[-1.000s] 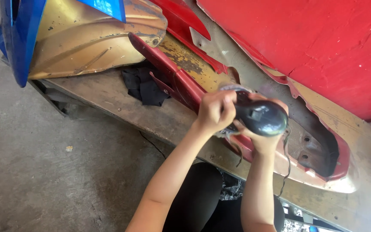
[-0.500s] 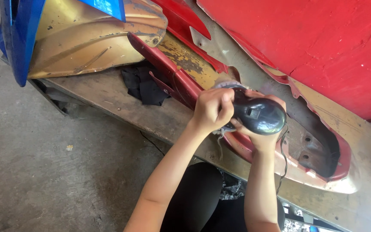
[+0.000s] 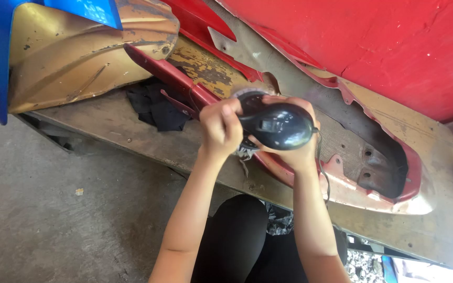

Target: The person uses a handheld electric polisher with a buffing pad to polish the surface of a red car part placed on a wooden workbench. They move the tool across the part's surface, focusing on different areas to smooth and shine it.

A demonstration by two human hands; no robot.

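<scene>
black handheld power sander [image 3: 276, 126] sits mid-frame, just right of centre, pressed onto the long red body panel [image 3: 342, 173]. its round pad shows as a grey edge at 11 o'clock of the housing, over the panel's worn yellow patch [image 3: 205, 68].

right hand [image 3: 294, 152] is wrapped under and behind the sander body, fingers curled over the top edge, closed grip on the housing. left hand [image 3: 218, 128] is at 9 o'clock of the sander, fist closed, thumb up, touching the tool's front end; can't tell exactly what part it clamps. thin black cord [image 3: 323, 178] drops from the sander at 5 o'clock, along the right forearm.

red panel runs from 11 o'clock to 4 o'clock across the frame, lying on a dirty wooden board [image 3: 106, 131]. black rag [image 3: 158, 107] lies on the board at 9 o'clock of the left hand, near it, partly under the panel edge. gold-and-blue panel [image 3: 69, 52] at 10 o'clock, well apart. red wall [image 3: 394, 47] at 1 o'clock. concrete floor [image 3: 38, 220] at 8 o'clock. person's dark-clad knees [image 3: 237, 236] at 6 o'clock.
</scene>
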